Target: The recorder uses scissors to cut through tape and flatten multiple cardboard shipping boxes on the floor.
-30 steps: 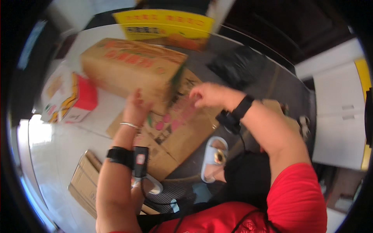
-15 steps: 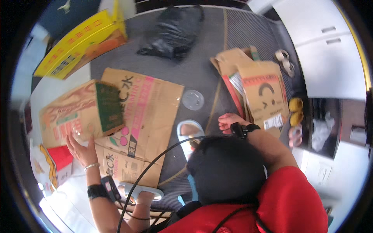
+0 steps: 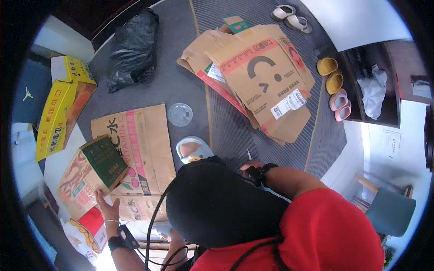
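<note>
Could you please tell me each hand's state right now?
Left hand: open, touching the box.
Right hand: closed, apparently holding a thin pointed tool.

Grey flr mat (image 3: 181,54) w/ blk bag (image 3: 135,47), clr lid (image 3: 180,114), flattened ctns (image 3: 251,58).

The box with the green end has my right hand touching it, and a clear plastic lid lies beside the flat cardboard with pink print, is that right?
Not quite: the head view shows your left hand, not your right hand, touching the box with the green end. A clear plastic lid does lie beside the flat cardboard with pink print.
</note>
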### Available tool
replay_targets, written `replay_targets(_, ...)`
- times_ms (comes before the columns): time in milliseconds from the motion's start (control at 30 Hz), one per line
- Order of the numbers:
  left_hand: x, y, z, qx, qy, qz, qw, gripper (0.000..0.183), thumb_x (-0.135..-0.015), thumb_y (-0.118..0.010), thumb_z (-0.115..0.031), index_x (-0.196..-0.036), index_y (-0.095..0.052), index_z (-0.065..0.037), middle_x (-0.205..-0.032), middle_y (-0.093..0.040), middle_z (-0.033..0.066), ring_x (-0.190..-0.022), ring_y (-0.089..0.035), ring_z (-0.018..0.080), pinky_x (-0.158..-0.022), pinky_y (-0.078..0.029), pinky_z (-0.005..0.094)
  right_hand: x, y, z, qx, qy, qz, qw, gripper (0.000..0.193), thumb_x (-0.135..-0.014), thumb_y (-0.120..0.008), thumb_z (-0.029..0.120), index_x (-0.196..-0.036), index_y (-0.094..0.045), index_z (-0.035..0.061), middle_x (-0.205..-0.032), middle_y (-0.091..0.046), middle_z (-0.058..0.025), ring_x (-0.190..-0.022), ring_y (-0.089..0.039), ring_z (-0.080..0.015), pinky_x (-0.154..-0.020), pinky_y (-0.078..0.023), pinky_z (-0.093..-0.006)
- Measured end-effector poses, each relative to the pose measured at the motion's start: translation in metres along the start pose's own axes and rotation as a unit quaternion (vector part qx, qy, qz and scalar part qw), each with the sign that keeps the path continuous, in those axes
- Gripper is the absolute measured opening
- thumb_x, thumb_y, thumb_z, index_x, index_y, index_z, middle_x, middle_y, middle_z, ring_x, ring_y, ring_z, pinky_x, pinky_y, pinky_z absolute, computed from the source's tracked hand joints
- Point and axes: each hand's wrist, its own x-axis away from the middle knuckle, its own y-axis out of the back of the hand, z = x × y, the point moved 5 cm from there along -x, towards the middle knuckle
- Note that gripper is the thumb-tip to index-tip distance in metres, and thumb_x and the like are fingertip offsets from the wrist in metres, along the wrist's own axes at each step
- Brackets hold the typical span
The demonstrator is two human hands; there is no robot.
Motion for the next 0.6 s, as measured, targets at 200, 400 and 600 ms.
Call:
replay_targets(200,0.000,0.013,-0.017,0.064,0.032,0.038,0.997,0.079,-0.060,-0.076,-0.010,-0.127,-0.035,-0.003,-0.122,-0.045,0.0159,-0.111,-0.043,0.0295,-0.100,-0.031,0.0370,-0.008,0.029,0.024,0.274,-0.015,-0.241,0.931,0.059,-0.075,-0.056,0.050,-0.111,-0.054,0.0031,-0.107,-0.056,-0.0188,-0.098,-0.055,-0.0304,-0.079,-0.044,-0.0414)
replay_targets(400,0.009,0.022,-0.040,0.010,0.168,0.069,0.983,0.093,-0.060,-0.077,-0.029,-0.134,-0.026,-0.005,-0.140,-0.022,0.0171,-0.127,-0.027,0.0327,-0.104,-0.028,0.0352,-0.016,0.027,0.054,0.222,0.095,-0.219,0.945,0.051,-0.077,-0.054,0.045,-0.106,-0.053,0.0030,-0.098,-0.054,-0.0163,-0.090,-0.053,-0.0276,-0.075,-0.044,-0.0398)
replay_targets(600,0.008,0.039,-0.055,0.008,0.154,0.014,0.988,0.083,-0.061,-0.075,-0.025,-0.131,-0.033,-0.007,-0.139,-0.026,0.0161,-0.125,-0.030,0.0337,-0.102,-0.030,0.0360,-0.021,0.027,0.075,0.225,0.128,-0.224,0.940,0.043,-0.080,-0.053,0.040,-0.101,-0.052,0.0029,-0.090,-0.053,-0.0138,-0.083,-0.052,-0.0249,-0.072,-0.043,-0.0382)
